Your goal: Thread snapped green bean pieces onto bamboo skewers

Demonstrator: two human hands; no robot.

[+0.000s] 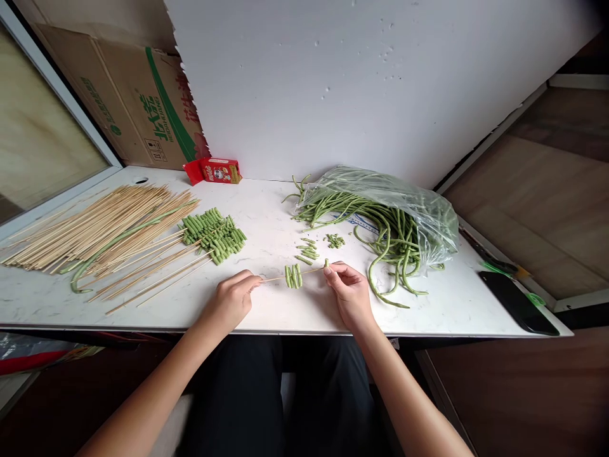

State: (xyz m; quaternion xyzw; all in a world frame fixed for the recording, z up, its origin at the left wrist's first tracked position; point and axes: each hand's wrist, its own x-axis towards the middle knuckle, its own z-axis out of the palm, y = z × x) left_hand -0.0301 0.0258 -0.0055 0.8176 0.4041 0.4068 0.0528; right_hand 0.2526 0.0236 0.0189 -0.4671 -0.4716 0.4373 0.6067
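My left hand is closed round one end of a thin wooden skewer above the table's front part. Several short green bean pieces are threaded side by side on the skewer's middle. At the skewer's other end, my right hand pinches a single bean piece between thumb and finger. Just beyond my hands lie a few cut bean pieces and a small heap of bean ends. Filled bean skewers are stacked to the left.
Loose wooden skewers cover the left of the white table, with a long bean across them. Long beans spill from a clear plastic bag at right. A black phone, red box and cardboard box stand around.
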